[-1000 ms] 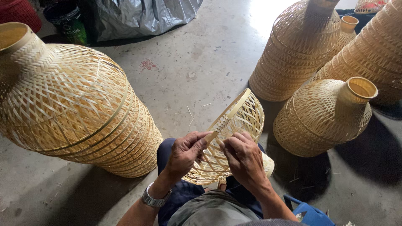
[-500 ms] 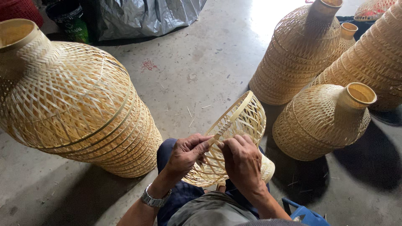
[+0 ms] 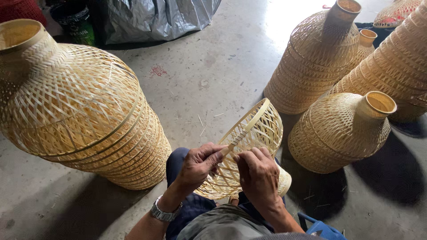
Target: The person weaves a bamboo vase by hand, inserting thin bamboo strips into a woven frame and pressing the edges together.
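Observation:
A small open-weave bamboo basket point(image 3: 260, 133) rests on my lap, its wide rim facing up and away from me. My left hand point(image 3: 199, 165) pinches the rim band near its lower end, a watch on the wrist. Beside it, my right hand point(image 3: 258, 174) is closed over the basket's woven wall and rim. Both hands touch the same stretch of rim, fingertips almost meeting.
A large woven bamboo vase-shaped cage point(image 3: 75, 106) stands at my left. Three more point(image 3: 340, 131) point(image 3: 318, 58) point(image 3: 396, 66) crowd the right. Grey plastic sheeting point(image 3: 155, 18) lies at the back. Bare concrete floor point(image 3: 209, 75) stretches ahead. A blue object point(image 3: 322, 229) sits by my right knee.
The basket and both hands have stayed in place; my fingers have shifted slightly along the rim band.

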